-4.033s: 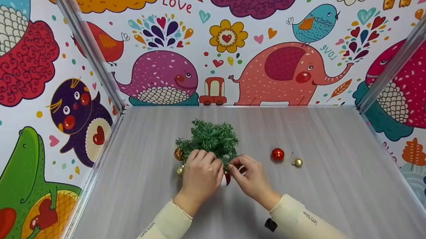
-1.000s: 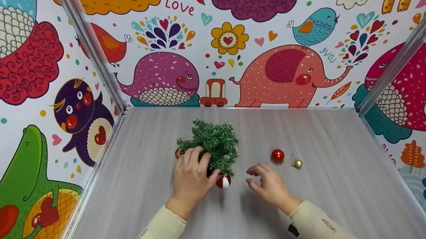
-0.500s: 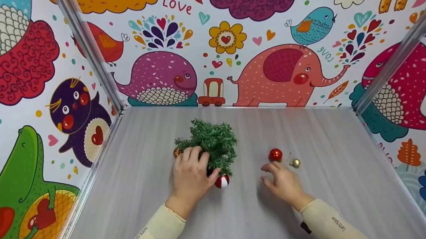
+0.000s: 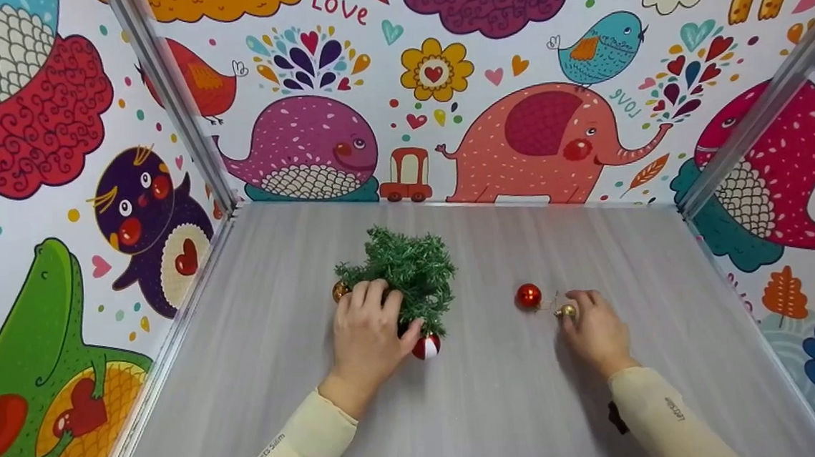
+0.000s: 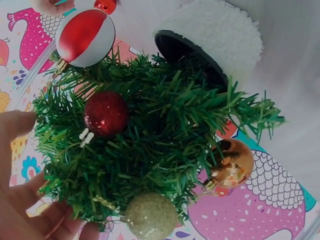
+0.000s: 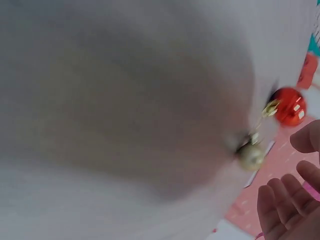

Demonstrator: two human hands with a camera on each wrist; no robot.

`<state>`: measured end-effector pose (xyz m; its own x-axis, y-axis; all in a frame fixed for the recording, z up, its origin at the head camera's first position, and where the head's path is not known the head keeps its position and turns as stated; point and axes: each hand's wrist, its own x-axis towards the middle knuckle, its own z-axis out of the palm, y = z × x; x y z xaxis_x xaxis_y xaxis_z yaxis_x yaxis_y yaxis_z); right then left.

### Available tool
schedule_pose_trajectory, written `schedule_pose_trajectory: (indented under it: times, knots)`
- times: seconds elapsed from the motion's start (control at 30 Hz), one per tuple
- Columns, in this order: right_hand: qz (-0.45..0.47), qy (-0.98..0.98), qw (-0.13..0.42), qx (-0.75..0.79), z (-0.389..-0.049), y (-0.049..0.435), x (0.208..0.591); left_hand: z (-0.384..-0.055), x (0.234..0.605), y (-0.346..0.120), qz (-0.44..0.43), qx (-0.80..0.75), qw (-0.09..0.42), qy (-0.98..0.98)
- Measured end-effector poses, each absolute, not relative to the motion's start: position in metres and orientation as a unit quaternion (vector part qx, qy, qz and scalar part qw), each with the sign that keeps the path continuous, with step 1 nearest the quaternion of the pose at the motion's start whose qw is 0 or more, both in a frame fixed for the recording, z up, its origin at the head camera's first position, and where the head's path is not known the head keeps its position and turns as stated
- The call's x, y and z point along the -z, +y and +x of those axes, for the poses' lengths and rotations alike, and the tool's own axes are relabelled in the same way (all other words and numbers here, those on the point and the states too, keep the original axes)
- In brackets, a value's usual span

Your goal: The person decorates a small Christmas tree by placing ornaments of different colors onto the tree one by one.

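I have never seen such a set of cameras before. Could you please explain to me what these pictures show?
No machine here: a person works with two bare hands, the left grip and the right grip. One view comes from a camera on the head; the two others come from the wrists, so they look rotated. On the grey table is a small green tree with a white base. On its branches are a striped ball, a dark red ball, a glittery gold ball and a shiny orange-gold ball. To its right lie a bright red ball and a small gold ball. The left grip touches the tree. The right grip is close to the small gold ball, but I see no clear hold on it.
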<state>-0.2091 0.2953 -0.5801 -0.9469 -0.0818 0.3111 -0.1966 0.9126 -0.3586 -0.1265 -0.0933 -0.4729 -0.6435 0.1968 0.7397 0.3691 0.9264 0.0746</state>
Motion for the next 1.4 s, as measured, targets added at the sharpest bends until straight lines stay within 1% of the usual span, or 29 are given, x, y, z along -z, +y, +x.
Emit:
schedule_pose_trajectory:
  times: [0.07,0.23,0.4,0.7,1.0,1.4]
  knots:
    - [0.061,-0.970,0.136,-0.191,-0.212,0.299,0.582,-0.126,0.473,-0.093,-0.156,0.109,0.391,-0.900]
    - [0.065,-0.973,0.116,-0.191,-0.217,0.301,0.585,-0.125,0.473,-0.093,-0.153,0.101,0.392,-0.901]
    - [0.064,-0.975,0.106,-0.186,-0.220,0.299,0.589,-0.126,0.473,-0.093,-0.154,0.104,0.393,-0.900]
    - [0.082,-0.968,0.138,-0.195,-0.223,0.301,0.596,-0.125,0.471,-0.094,-0.157,0.105,0.383,-0.904]
    - [0.094,-0.964,0.164,-0.188,-0.225,0.298,0.602,-0.127,0.469,-0.103,-0.174,0.115,0.385,-0.899]
    - [0.087,-0.966,0.153,-0.191,-0.226,0.300,0.603,-0.125,0.464,-0.120,-0.212,0.092,0.348,-0.909]
